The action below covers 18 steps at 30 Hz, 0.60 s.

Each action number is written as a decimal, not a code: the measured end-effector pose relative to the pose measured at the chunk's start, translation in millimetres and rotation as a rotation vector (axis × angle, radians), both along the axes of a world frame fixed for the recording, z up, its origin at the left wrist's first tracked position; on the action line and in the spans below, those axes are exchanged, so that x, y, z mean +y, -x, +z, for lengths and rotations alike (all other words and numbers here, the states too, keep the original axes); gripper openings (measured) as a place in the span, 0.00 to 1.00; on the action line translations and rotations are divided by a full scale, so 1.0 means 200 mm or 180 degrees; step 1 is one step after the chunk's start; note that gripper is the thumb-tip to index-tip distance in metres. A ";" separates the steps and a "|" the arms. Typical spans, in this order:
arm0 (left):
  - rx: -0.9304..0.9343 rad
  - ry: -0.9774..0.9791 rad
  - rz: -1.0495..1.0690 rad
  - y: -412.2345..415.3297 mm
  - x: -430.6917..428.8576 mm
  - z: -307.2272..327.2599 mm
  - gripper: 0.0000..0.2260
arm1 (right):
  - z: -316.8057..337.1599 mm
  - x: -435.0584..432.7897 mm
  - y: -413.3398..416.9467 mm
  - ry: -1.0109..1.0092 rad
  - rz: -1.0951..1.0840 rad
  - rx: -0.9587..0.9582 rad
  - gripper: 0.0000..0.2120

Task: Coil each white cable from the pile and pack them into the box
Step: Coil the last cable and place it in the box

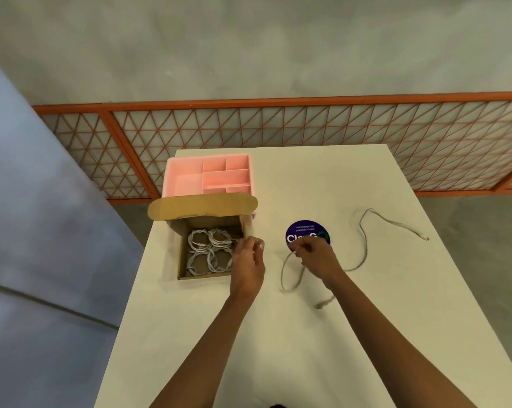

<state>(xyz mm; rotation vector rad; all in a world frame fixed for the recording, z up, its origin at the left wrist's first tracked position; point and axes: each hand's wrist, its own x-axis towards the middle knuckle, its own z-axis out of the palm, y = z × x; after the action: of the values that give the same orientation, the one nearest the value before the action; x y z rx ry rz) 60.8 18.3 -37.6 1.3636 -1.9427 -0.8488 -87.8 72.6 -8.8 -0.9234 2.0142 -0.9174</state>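
An open cardboard box sits at the table's left edge, with several coiled white cables lying inside. My left hand hovers at the box's right wall, fingers loosely curled, holding nothing that I can see. My right hand pinches one loose white cable just above the table. A loop of that cable hangs below my fingers, one plug end lies near my right wrist, and the rest snakes away to the far right.
A pink divided organiser tray stands behind the box. A round purple sticker lies on the white table behind my right hand. Orange mesh fencing runs beyond the table's far edge.
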 end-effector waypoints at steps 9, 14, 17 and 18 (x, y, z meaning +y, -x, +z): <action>-0.0835 -0.0846 -0.0128 0.23 0.17 -0.12 0.13 | -0.30 0.29 0.34 -0.0770 -0.0679 0.0346 0.19; -0.0184 -0.0954 -0.0418 0.26 0.18 -0.08 0.04 | -0.42 0.35 0.31 -0.0917 -0.0575 0.0268 0.18; 0.0086 -0.0853 -0.0526 0.24 0.15 -0.04 0.05 | -0.41 0.34 0.33 -0.0956 -0.0670 0.0162 0.13; 0.0116 -0.0816 -0.0534 0.24 0.14 -0.03 0.07 | -0.41 0.34 0.35 -0.0978 -0.0647 0.0133 0.12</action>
<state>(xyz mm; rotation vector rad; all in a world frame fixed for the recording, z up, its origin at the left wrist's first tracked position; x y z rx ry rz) 12.9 46.1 -43.7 1.3279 -1.9932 -1.2302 -157.6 140.7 -90.0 -0.5810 2.2365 -0.6704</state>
